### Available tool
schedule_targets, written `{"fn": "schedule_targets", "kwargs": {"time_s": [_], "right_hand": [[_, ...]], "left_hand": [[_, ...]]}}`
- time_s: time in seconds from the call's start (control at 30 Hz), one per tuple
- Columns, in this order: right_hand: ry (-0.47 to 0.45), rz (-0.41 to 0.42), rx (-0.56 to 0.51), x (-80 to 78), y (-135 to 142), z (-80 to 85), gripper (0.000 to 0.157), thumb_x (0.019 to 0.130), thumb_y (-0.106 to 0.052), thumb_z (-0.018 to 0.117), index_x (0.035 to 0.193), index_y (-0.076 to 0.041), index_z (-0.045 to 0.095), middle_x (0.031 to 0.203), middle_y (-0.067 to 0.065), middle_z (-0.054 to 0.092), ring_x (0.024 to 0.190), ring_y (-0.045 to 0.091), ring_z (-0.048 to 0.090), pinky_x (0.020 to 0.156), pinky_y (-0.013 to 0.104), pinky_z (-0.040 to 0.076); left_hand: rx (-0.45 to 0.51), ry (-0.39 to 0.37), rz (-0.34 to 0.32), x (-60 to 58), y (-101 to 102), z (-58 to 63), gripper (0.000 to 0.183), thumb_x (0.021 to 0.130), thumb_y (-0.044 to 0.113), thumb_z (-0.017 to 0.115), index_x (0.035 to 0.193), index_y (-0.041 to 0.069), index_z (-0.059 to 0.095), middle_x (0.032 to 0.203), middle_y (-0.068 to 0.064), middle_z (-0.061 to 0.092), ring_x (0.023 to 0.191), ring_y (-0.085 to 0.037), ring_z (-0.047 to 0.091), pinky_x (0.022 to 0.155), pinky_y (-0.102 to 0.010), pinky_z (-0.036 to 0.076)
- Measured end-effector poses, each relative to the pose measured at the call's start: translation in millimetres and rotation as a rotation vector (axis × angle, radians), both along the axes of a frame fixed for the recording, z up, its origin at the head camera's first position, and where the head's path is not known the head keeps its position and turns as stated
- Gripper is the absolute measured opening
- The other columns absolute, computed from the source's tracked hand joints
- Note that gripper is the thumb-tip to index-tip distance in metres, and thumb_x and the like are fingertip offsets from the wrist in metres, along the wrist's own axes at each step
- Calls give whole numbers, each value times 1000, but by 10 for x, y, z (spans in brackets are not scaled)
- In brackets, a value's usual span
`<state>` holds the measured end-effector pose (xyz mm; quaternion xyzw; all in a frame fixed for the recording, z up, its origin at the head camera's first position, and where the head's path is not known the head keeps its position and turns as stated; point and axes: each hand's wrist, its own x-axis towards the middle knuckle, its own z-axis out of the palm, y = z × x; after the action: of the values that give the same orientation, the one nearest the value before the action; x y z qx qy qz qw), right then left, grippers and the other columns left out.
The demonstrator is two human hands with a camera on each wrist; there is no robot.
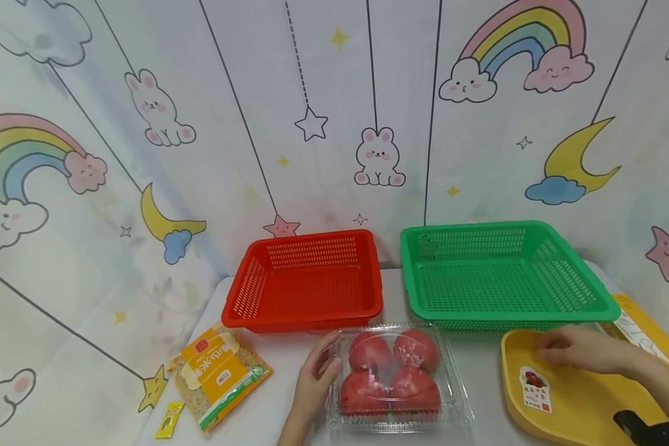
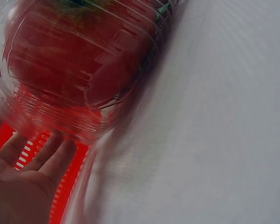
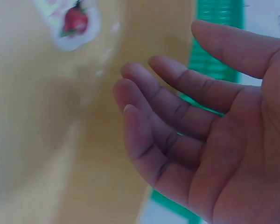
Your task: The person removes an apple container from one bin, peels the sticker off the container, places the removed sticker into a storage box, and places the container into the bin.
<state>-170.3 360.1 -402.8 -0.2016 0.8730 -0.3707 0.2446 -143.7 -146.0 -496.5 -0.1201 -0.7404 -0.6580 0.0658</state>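
A clear plastic clamshell box (image 1: pixel 457 396) with several red tomatoes (image 1: pixel 415 387) inside stands in front of the baskets. My left hand (image 1: pixel 314 378) is at its left side. In the left wrist view that hand's fingers (image 2: pixel 49 151) reach out fairly straight, fingertips right at the ridged plastic wall, below a tomato (image 2: pixel 79 56). To the right is a yellow rounded container (image 1: pixel 580 396) bearing a fruit sticker (image 1: pixel 535 389). My right hand (image 1: pixel 588 350) hovers over its far part, fingers (image 3: pixel 140 130) loosely bent and nothing between them in the right wrist view.
Behind the clamshell sit a red basket (image 1: pixel 312 297) and a green basket (image 1: pixel 468 288). On the left lie an orange-and-clear food packet (image 1: pixel 220 375) and a small yellow sachet (image 1: pixel 170 420). A dark object (image 1: pixel 643 427) overlaps the yellow container's lower right. A patterned cloth (image 1: pixel 334 167) hangs behind.
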Motion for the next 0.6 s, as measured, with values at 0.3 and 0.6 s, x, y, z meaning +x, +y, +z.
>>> {"fn": "schedule_targets", "kwargs": {"time_s": [0.3,0.6], "right_hand": [[127,-30,-6,108,-325,287,36,105,-19,55,126,10,59,115,14,67,92,1,61,72,27,56],[177,-109,-63,196,-842,367,45,104,-26,58,133,8,55,119,9,65,101,16,64,77,28,56]], "left_hand": [[6,-17,-8,-6,9,13,46,99,9,61,144,13,54,149,-7,51,136,-32,47,109,-47,40],[-14,11,-3,-1,-1,23,46,98,7,62,143,14,55,146,-9,53,130,-35,52,105,-45,45]]}}
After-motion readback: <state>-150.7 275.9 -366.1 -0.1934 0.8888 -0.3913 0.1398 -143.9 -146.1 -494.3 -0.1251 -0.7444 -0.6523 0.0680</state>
